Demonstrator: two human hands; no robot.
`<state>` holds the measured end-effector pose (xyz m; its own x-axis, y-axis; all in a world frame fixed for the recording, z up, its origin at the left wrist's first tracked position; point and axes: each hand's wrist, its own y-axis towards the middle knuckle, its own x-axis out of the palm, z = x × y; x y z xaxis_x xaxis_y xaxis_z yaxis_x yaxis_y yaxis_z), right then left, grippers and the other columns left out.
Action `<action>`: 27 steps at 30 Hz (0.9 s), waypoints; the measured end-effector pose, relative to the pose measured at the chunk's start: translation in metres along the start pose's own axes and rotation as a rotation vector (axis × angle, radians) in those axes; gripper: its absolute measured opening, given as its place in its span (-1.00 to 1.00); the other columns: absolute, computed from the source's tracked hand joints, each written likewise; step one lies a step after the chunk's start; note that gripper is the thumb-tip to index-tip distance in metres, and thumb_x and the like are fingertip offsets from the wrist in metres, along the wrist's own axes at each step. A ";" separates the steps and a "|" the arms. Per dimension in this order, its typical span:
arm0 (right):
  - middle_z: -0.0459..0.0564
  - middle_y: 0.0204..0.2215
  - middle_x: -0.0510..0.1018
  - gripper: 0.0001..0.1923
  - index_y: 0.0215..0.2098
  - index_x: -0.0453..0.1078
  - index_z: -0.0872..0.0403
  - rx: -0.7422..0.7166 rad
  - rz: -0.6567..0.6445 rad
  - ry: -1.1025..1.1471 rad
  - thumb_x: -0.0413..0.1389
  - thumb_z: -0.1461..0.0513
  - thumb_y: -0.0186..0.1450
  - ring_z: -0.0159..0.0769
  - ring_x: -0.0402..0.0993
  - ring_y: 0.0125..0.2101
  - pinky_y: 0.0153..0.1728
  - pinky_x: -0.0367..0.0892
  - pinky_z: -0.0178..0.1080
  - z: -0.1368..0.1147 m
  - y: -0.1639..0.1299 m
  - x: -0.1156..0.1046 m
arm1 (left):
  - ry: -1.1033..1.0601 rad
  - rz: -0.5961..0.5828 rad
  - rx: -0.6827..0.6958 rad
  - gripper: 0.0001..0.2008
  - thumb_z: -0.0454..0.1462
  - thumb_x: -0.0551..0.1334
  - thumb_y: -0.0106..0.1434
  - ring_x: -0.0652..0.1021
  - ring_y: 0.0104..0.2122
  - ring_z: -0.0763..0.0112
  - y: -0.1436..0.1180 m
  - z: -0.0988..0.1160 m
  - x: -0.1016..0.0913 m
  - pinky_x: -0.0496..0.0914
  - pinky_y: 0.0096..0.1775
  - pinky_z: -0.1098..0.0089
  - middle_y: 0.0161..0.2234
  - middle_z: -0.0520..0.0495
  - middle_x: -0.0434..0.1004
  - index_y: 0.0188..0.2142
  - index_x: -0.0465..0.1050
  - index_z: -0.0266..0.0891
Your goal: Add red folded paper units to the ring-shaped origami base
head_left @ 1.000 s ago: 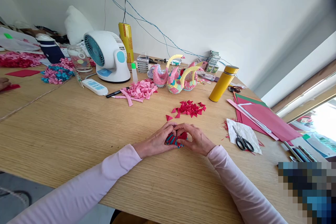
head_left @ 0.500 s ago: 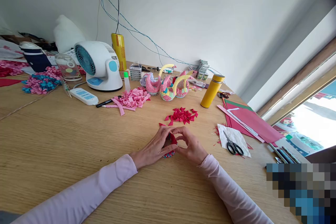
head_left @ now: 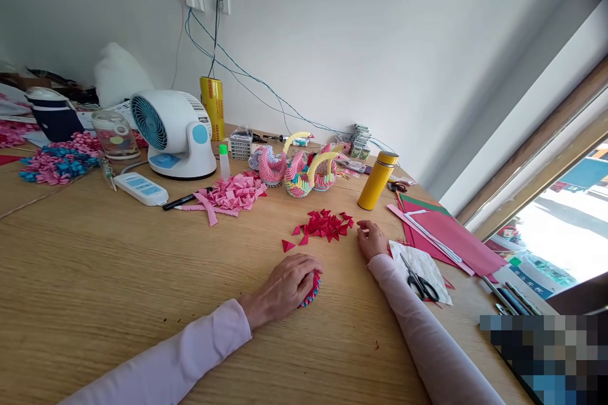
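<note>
My left hand (head_left: 285, 285) cups the half-built red-and-blue folded-paper piece (head_left: 312, 288) against the wooden table (head_left: 142, 266), steadying it; my right hand (head_left: 372, 240), fingers loosely curled and holding nothing, reaches beside the pile of red paper triangles (head_left: 325, 225).
</note>
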<state>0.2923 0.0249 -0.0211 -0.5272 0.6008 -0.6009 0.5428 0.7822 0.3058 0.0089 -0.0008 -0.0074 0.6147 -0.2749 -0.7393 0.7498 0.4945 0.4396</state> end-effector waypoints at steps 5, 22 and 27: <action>0.01 -0.34 0.46 -0.82 -0.35 0.49 0.06 0.045 0.014 0.009 0.11 0.35 0.08 -0.25 0.42 -0.32 -0.17 0.23 -0.19 -0.006 0.020 0.012 | 0.031 -0.019 -0.013 -0.85 -0.27 0.07 0.33 0.46 -0.22 0.33 0.001 0.004 -0.001 0.34 -0.09 0.31 -0.26 -0.06 0.49 -0.27 0.40 -0.23; -0.03 -0.44 0.58 -0.57 -0.34 0.42 0.11 0.282 -0.461 0.821 0.33 0.01 -0.05 -0.50 0.35 -0.64 -0.72 0.12 -0.47 -0.057 -0.119 -0.012 | -0.006 0.085 -0.068 -0.78 -0.22 0.08 0.35 0.49 -0.18 0.33 0.010 0.004 0.011 0.35 -0.11 0.32 -0.18 -0.06 0.52 -0.06 0.37 -0.19; -0.14 -0.63 0.52 -0.59 -0.39 0.39 0.11 0.267 -0.506 0.859 0.35 0.04 -0.06 -0.45 0.40 -0.66 -0.75 0.18 -0.49 -0.069 -0.138 -0.005 | 0.014 0.076 -0.058 -0.82 -0.21 0.06 0.36 0.49 -0.24 0.35 0.009 0.002 0.012 0.34 -0.15 0.34 -0.23 -0.03 0.52 -0.19 0.40 -0.20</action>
<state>0.1743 -0.0746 -0.0096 -0.9666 0.2087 0.1489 0.1998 0.9771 -0.0727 0.0239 -0.0014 -0.0112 0.6657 -0.2235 -0.7120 0.6854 0.5605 0.4649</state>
